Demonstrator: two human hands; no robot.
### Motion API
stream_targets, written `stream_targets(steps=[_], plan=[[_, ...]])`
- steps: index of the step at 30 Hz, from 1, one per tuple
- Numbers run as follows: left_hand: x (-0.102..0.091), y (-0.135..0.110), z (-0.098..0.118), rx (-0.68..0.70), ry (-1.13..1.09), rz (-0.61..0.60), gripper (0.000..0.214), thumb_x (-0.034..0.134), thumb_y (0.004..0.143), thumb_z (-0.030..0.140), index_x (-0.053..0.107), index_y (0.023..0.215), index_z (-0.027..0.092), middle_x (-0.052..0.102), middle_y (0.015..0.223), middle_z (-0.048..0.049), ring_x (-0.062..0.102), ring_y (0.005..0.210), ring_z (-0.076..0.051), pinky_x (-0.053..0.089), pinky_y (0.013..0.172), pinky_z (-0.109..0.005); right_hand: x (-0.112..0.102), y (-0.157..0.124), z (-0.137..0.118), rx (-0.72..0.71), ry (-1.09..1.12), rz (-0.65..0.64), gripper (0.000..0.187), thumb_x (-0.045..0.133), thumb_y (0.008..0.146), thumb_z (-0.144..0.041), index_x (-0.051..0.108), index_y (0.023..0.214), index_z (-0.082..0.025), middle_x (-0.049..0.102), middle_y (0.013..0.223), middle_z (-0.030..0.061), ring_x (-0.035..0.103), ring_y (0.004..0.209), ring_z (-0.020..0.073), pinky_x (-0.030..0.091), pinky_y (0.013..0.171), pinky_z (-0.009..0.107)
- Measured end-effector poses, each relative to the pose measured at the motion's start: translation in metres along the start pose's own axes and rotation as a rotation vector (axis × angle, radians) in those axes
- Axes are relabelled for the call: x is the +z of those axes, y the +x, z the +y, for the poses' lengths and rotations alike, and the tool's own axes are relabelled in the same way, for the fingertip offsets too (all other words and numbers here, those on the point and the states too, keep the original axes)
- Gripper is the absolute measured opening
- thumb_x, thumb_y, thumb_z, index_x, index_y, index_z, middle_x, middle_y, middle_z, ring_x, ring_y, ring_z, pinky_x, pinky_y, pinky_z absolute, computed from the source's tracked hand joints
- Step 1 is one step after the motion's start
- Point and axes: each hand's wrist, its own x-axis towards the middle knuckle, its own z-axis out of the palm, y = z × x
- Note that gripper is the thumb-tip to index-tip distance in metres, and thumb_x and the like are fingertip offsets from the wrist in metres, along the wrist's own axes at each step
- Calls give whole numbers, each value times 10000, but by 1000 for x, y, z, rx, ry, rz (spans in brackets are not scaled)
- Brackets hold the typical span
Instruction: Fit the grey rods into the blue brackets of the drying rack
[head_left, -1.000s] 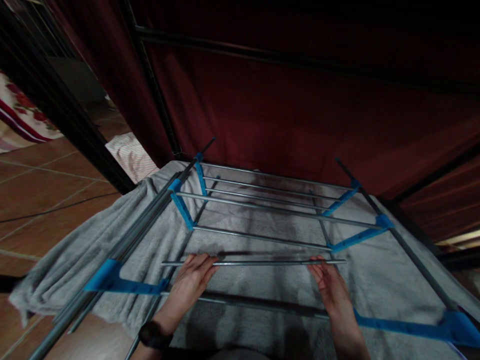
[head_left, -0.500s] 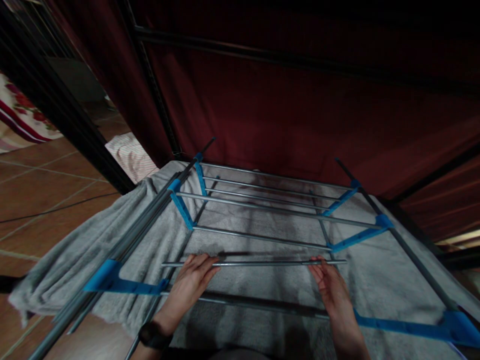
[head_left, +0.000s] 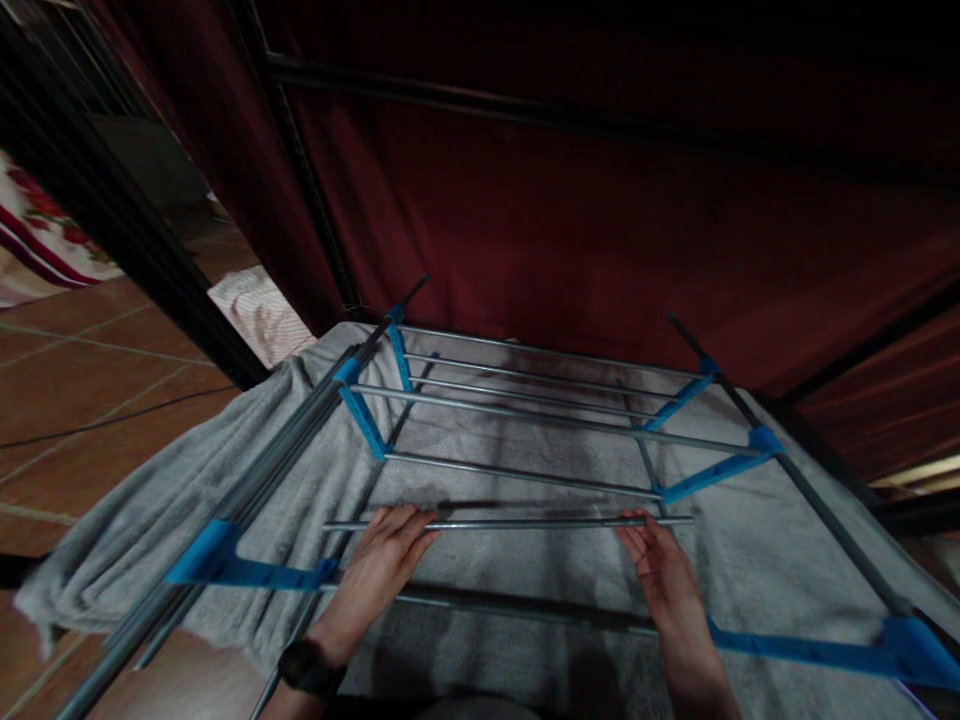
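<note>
A thin metal tube [head_left: 517, 524] runs crosswise in front of me, held level by both hands. My left hand [head_left: 394, 548] is closed round it near its left end, knuckles up. Toward the right end, my right hand [head_left: 656, 560] grips it between thumb and fingers. Around and beneath it lies a partly assembled rack of metal tubes with blue plastic brackets [head_left: 364, 420]. Another cross tube [head_left: 525, 608] of the rack passes below my hands, partly hidden by my forearms. A blue bracket [head_left: 255, 572] lies left of my left hand, another bracket [head_left: 817, 655] right of my right wrist.
The rack rests on a grey fleece blanket [head_left: 480, 460]. Several loose tubes [head_left: 277, 450] lie along its left side. A dark red curtain [head_left: 570, 240] and black metal frame bars [head_left: 450, 95] stand behind. Tiled floor [head_left: 97, 400] shows at left with a striped cloth [head_left: 259, 310].
Almost nothing differs. Both hands keep the same hold on the tube, and the view has shifted very slightly.
</note>
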Motion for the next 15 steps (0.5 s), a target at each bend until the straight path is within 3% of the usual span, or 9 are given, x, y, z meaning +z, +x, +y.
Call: stream_targets(steps=[8,15], plan=[[-1,3,0,8,-17,11,372,490,1090,481,767,1209,264,767,1061,-54,716,1004,-239,548,1000,-434,5,0,-4,37,42,23,273,909,688,-415,758,847,-252,779,935,29,749,923,222,655,900,362],[0,5,-1,33,-6,43,365,495,1088,480,774,1194,269,772,1053,-47,716,994,-231,558,956,-414,6,3,-6,90,117,23,265,857,757,-417,760,922,-233,788,920,23,762,883,193,658,869,314]])
